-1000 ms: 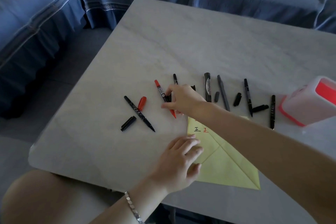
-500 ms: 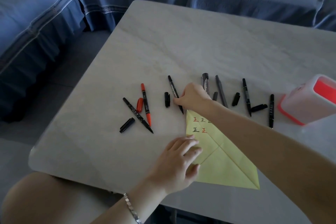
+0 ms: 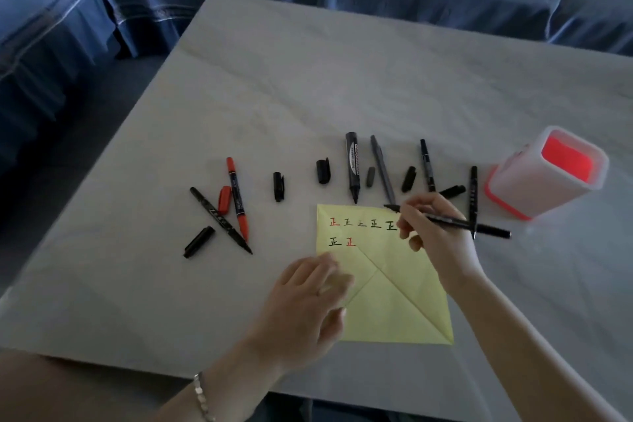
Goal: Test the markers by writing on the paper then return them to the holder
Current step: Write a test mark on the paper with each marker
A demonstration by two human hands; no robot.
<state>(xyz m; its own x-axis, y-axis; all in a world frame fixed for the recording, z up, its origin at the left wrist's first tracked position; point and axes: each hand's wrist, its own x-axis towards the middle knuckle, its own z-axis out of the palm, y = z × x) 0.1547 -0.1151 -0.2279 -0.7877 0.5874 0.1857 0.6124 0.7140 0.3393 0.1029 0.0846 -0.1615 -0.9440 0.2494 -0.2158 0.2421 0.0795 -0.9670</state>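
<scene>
Pinching the black marker [image 3: 452, 222] near its tip, the right hand [image 3: 436, 240] fingers hold a probably light, stiff barrel, while the left hand [image 3: 308, 298] fingers press flat on the yellow paper [image 3: 394, 305].

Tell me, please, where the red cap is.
Head view: the red cap lies left of the yellow paper, between a black marker and the red marker.

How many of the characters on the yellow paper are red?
2 red characters: the first in the top row, the second in the bottom row. The right hand may hide more on the yellow paper.
</scene>
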